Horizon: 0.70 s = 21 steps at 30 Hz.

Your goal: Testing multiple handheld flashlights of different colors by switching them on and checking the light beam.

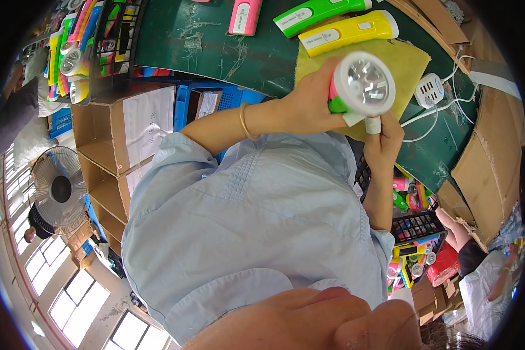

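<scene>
A flashlight (364, 84) with a white rim, a clear lens and a pink and green body is held up in front of me, its lens end facing up at me. My left hand (316, 100) is wrapped round its body, with a bracelet on that wrist. At its lower right side, the fingers of my right hand (384, 144) are closed against it, partly hidden by the head. Small white pieces show at the left thumb and a right fingertip; I cannot tell whether they are tape. Beneath is a yellow cloth (411, 67).
On the green table (175, 44) lie a yellow flashlight (350, 32), a green flashlight (318, 14) and a pink flashlight (245, 16). A white charging hub (429, 90) with cables sits at right. Black crates (417, 226) of flashlights stand at lower right. Cardboard compartments (93, 134) and a fan (58, 189) are at left.
</scene>
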Tool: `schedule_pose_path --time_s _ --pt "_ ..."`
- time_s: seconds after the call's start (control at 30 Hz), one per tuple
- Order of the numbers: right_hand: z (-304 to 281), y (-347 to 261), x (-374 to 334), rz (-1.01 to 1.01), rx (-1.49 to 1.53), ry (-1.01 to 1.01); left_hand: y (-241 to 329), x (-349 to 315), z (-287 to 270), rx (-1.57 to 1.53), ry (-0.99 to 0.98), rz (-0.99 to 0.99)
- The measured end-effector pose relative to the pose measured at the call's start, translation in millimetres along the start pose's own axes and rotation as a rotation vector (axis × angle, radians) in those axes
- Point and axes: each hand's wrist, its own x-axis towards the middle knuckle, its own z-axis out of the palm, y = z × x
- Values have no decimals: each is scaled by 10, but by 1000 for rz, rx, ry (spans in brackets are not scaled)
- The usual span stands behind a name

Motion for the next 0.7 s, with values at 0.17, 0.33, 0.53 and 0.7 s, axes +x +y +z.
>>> schedule_pose_path --time_s 0.17,0.33,0.53,0.7 --pt "-105 -183 52 -3 26 93 173 261 -63 -163 -78 -430" --pt "-195 -320 134 1 229 89 67 263 -93 -298 -278 -268" --pt "-224 -342 282 114 51 -52 115 295 -91 -117 -281 -354" --pt "-193 -386 288 109 -57 -44 76 259 -11 71 -119 -228"
